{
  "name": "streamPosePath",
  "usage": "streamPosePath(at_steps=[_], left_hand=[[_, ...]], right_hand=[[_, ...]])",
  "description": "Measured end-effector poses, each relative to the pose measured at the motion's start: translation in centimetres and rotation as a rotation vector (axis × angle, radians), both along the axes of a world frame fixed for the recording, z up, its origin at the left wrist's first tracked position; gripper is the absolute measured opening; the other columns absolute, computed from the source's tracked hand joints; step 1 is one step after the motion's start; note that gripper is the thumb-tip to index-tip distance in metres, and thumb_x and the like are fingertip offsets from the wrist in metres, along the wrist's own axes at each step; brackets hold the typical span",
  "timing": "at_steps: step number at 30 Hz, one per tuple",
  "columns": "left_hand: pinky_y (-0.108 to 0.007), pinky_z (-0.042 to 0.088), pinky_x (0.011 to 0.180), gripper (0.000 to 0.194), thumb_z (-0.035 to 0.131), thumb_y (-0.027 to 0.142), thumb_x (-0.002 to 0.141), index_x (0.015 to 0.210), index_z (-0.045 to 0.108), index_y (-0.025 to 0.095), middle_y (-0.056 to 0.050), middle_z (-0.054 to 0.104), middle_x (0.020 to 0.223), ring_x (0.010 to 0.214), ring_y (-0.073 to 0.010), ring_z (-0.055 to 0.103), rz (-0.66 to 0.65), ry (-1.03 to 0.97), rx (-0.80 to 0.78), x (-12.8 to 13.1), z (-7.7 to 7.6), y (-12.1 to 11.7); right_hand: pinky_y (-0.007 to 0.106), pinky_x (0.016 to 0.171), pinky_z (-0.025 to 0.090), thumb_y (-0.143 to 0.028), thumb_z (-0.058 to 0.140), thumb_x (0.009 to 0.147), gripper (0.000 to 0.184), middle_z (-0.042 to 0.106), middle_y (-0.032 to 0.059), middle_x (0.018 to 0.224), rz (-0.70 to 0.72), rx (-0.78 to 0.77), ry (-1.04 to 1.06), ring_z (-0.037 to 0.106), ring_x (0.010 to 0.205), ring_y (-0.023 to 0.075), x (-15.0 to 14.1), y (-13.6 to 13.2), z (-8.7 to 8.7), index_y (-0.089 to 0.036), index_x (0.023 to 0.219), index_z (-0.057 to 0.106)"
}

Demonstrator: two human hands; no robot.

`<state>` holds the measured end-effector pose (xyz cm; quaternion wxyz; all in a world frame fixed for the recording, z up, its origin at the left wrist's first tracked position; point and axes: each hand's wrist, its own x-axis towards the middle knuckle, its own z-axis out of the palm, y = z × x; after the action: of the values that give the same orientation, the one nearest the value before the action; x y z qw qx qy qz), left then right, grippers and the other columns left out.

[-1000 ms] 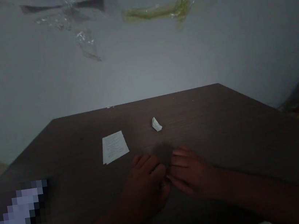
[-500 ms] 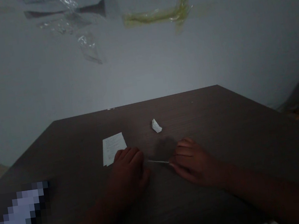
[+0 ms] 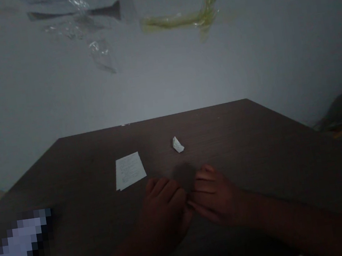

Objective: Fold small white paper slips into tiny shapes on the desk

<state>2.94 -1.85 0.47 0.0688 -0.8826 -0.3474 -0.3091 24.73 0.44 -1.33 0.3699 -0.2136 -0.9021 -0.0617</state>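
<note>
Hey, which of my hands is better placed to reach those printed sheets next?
Left, I'd say. Your left hand is close to the lower right corner of the printed sheets, while your right hand sits farther off, on the left's other side. Anything inside the curled fingers is hidden.

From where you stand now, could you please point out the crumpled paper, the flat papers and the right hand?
Crumpled paper (image 3: 178, 145): head view, on its middle.
Flat papers (image 3: 130, 170): head view, on the printed top sheet.
Right hand (image 3: 215, 194): head view, on its back.
</note>
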Motion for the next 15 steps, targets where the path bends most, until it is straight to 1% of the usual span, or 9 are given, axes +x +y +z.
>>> streamPosePath(at_steps=[2, 5, 8, 9, 11, 13, 15], left_hand=[[-0.039, 0.045, 0.076, 0.02, 0.066, 0.006, 0.087, 0.08, 0.058, 0.023, 0.0, 0.069, 0.082, 0.077, -0.0222, 0.062, 0.016, 0.02, 0.003, -0.1, 0.1, 0.0], [-0.039, 0.046, 0.08, 0.02, 0.067, 0.006, 0.084, 0.08, 0.059, 0.023, 0.0, 0.071, 0.084, 0.08, -0.0229, 0.064, 0.053, 0.066, -0.022, -0.8, 0.2, 0.5], [-0.04, 0.046, 0.082, 0.02, 0.067, 0.005, 0.084, 0.08, 0.059, 0.024, 0.0, 0.07, 0.085, 0.082, -0.0244, 0.065, 0.153, 0.144, -0.078, -2.0, 0.4, 1.5], [-0.04, 0.047, 0.082, 0.02, 0.066, 0.006, 0.083, 0.079, 0.058, 0.024, -0.001, 0.069, 0.084, 0.082, -0.0249, 0.065, 0.193, 0.153, -0.082, -2.4, 0.4, 1.8], [-0.04, 0.048, 0.082, 0.019, 0.065, 0.008, 0.086, 0.079, 0.058, 0.024, -0.001, 0.069, 0.084, 0.082, -0.0253, 0.066, 0.223, 0.17, -0.101, -3.2, 0.5, 2.5], [-0.041, 0.05, 0.08, 0.016, 0.062, 0.011, 0.09, 0.081, 0.06, 0.023, -0.002, 0.069, 0.085, 0.082, -0.0258, 0.067, 0.205, 0.131, -0.066, -3.6, 0.6, 2.8], [-0.042, 0.052, 0.082, 0.012, 0.06, 0.012, 0.095, 0.09, 0.066, 0.021, -0.005, 0.073, 0.091, 0.086, -0.0267, 0.069, 0.146, 0.071, -0.019, -3.6, 0.5, 2.7]], right_hand=[[0.042, 0.074, 0.039, -0.014, 0.063, 0.106, 0.022, 0.067, 0.0, 0.073, 0.018, 0.009, 0.017, 0.057, 0.073, 0.0195, 0.0, 0.0, 0.0, -0.02, 0.086, 0.069], [0.042, 0.075, 0.041, -0.015, 0.061, 0.109, 0.02, 0.069, 0.0009, 0.077, 0.025, 0.013, 0.054, 0.058, 0.075, 0.0197, 0.5, 0.3, -0.2, -0.017, 0.095, 0.073], [0.041, 0.078, 0.043, -0.017, 0.062, 0.111, 0.015, 0.073, 0.0022, 0.083, 0.011, 0.005, 0.063, 0.06, 0.08, 0.0208, 1.4, 0.9, -0.2, -0.016, 0.104, 0.076], [0.041, 0.078, 0.043, -0.018, 0.062, 0.111, 0.015, 0.073, 0.0024, 0.084, 0.006, 0.0, 0.059, 0.061, 0.081, 0.0211, 1.7, 1.2, -0.2, -0.016, 0.105, 0.076], [0.041, 0.079, 0.044, -0.018, 0.063, 0.111, 0.014, 0.074, 0.0028, 0.085, 0.001, -0.014, 0.051, 0.062, 0.082, 0.0214, 2.2, 1.7, -0.1, -0.017, 0.105, 0.075], [0.04, 0.08, 0.046, -0.017, 0.064, 0.11, 0.012, 0.075, 0.0029, 0.087, -0.002, -0.026, 0.056, 0.063, 0.082, 0.0212, 2.4, 2.0, -0.1, -0.018, 0.105, 0.075], [0.04, 0.082, 0.047, -0.016, 0.065, 0.11, 0.011, 0.076, 0.0027, 0.09, -0.007, -0.029, 0.065, 0.063, 0.084, 0.021, 2.4, 2.1, -0.1, -0.018, 0.105, 0.074]])
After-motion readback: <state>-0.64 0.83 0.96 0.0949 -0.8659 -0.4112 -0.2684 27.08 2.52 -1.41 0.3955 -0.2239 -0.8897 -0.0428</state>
